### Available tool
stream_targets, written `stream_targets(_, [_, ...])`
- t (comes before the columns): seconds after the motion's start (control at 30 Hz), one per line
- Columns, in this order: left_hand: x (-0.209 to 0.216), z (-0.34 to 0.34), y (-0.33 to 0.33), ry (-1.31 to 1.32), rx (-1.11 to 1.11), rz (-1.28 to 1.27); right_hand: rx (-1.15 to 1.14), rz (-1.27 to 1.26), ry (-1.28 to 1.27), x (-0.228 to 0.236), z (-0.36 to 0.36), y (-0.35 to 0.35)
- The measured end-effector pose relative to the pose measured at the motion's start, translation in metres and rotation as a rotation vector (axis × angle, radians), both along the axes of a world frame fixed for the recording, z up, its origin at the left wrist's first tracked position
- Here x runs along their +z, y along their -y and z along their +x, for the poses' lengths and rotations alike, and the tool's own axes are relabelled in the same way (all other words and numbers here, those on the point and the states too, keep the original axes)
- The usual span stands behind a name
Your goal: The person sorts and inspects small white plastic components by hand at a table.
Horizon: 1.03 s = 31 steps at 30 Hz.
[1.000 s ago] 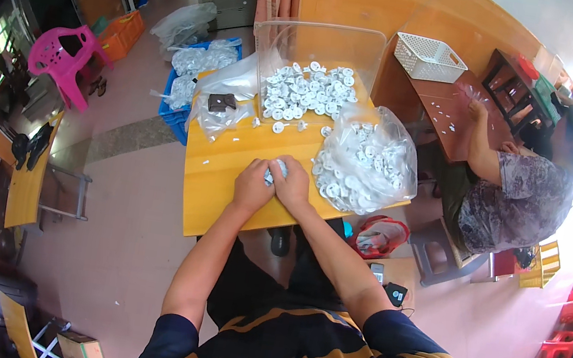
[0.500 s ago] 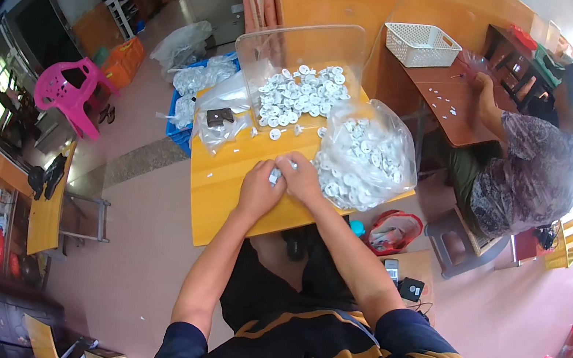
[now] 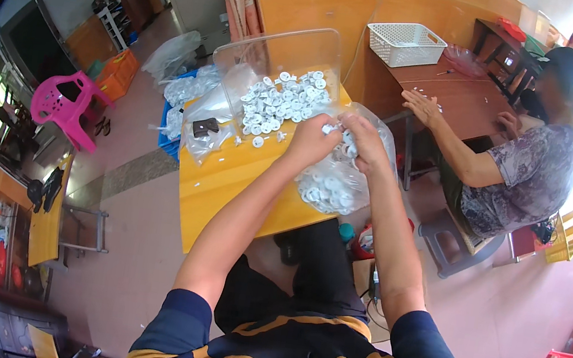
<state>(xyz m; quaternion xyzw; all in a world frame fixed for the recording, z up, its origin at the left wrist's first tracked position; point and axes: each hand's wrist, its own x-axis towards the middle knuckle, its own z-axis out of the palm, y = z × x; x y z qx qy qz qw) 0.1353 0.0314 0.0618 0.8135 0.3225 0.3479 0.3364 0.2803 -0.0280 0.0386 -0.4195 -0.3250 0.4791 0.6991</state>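
My left hand (image 3: 313, 141) and my right hand (image 3: 367, 144) are close together above a clear plastic bag (image 3: 331, 190) full of small white round plastic pieces. Curled fingers of the left hand close on a small white plastic piece (image 3: 329, 130). The right hand's fingers are bent inward beside it, and what they hold is hidden. More white pieces show between and below the hands, in or over the bag. Left of the hands, a heap of white round pieces (image 3: 275, 107) lies in a clear plastic bin (image 3: 278, 38) lying open toward me.
The yellow table (image 3: 223, 203) bears a dark object (image 3: 205, 128) on clear film and a few loose pieces. A blue crate (image 3: 172, 143) of bags stands to its left. A co-worker sits right, at a brown table (image 3: 455, 89) with a white basket (image 3: 407, 43).
Both hands have moved right and away from me, from the table's middle to over the bag. The co-worker's near arm has reached out across the brown table's edge.
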Motion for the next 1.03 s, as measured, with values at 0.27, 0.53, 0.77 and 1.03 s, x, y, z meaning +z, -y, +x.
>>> stream_targets(0.27, [-0.025, 0.039, -0.012, 0.004, 0.000, -0.503, -0.012, -0.097, -0.171, -0.024, 0.023, 0.002])
stream_targets(0.53, [-0.038, 0.034, -0.024, -0.002, -0.015, -0.728, -0.029, -0.109, -0.133, -0.042, 0.019, -0.013])
stream_targets(0.77, [-0.039, 0.029, -0.028, 0.005, -0.041, -0.783, -0.013, -0.104, -0.100, -0.036, 0.014, -0.014])
stream_targets(1.03, [-0.024, 0.025, -0.020, 0.037, -0.056, -0.812, 0.034, -0.115, -0.087, -0.035, 0.018, -0.019])
